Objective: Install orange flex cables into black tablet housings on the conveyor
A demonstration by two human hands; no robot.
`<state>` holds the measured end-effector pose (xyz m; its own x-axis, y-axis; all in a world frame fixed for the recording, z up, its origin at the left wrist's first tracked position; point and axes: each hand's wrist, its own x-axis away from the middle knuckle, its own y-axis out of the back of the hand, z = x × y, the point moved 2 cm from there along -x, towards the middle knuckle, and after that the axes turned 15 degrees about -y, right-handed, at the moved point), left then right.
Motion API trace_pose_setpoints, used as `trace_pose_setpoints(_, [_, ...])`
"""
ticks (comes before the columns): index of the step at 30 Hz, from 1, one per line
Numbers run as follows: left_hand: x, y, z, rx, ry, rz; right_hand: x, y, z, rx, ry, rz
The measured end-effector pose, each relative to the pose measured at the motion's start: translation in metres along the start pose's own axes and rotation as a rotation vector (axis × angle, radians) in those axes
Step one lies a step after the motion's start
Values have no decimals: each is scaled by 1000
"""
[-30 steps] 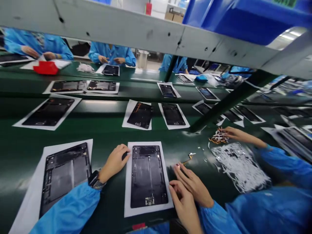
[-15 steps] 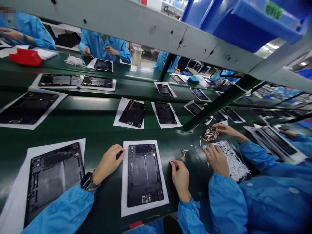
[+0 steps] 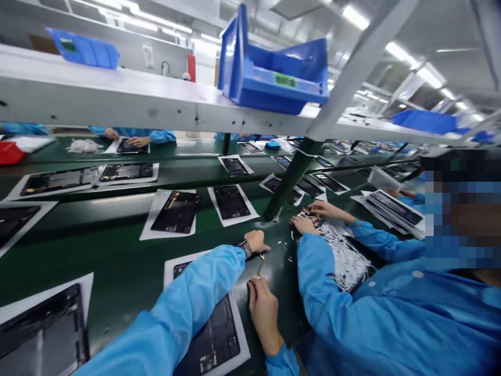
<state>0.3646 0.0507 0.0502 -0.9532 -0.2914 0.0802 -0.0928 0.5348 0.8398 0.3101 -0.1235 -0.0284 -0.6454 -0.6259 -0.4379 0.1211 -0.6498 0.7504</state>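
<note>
Since the left hand (image 3: 256, 241) crossed the tablet (image 3: 219, 334), its fingers (image 3: 264, 246) and right hand (image 3: 263, 308) pinch the cable (image 3: 260, 263).

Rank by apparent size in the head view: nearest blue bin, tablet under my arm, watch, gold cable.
1. Nearest blue bin
2. Tablet, partly hidden by the sleeve
3. Watch and gold cable: both tiny, too alike to rank
</note>
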Motion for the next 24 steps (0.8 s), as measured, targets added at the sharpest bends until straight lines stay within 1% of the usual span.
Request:
trace_pose_setpoints(1, [-9,-4,0,-16,16,38,0,0,0,3,-4,-8])
trace_pose_setpoints(3, [-19,-10,0,-44,38,98,-1,0,1,13,-18,-11])
trace_pose_setpoints(5, [-23,-14,0,-67,50,129,-2,1,2,25,-33,-7])
trace_pose_setpoints(7, [-23,-17,1,-85,58,132,-3,2,2,35,-39,-13])
trace_pose_setpoints(9, [-21,-20,4,-93,65,106,-4,1,2,39,-43,-27])
trace_pose_setpoints(14, [-16,-30,12,-63,76,-30,-3,-3,-3,31,-63,-20])
trace_pose_setpoints(17, [-13,-36,15,-64,59,-94,-2,-4,-4,9,-81,-15])
trace_pose_setpoints(21, [-9,-35,17,-75,-12,-173,-3,-1,-2,-16,-101,7])
trace_pose_setpoints(24, [-7,-29,19,-48,-95,-176,-4,-1,-1,-39,-106,4])
